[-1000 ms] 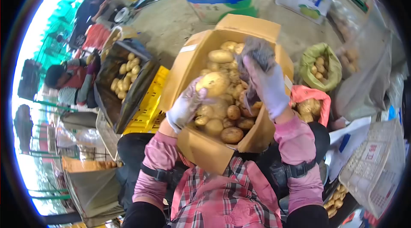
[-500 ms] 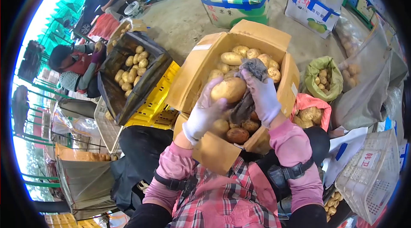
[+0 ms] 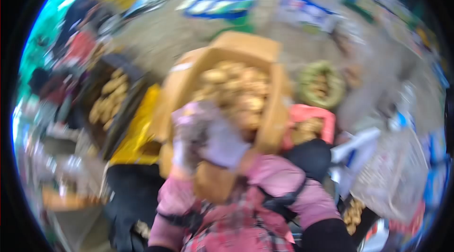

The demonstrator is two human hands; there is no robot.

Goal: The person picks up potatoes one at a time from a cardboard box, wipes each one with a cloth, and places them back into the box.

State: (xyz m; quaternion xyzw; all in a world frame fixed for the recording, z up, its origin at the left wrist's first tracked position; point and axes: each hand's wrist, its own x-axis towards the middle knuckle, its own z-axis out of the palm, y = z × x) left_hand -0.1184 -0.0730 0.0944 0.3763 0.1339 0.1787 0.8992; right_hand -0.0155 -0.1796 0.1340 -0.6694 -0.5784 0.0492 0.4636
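Closer together than half a second ago, the left hand (image 3: 187,131) and right hand (image 3: 224,143) meet near-left in the cardboard box (image 3: 249,45), potatoes (image 3: 239,86) inside. Blur hides what the hands hold. Wiping seems underway; next calls for a steady grip.

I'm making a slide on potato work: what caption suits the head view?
Gloved left hand and right hand, blurred, close together at the near end of an open cardboard box of potatoes.

floor (image 3: 156,46) (blurred, grey-brown) | on it: green-and-white carton (image 3: 222,4) | white carton (image 3: 307,13) | open green sack (image 3: 336,82)
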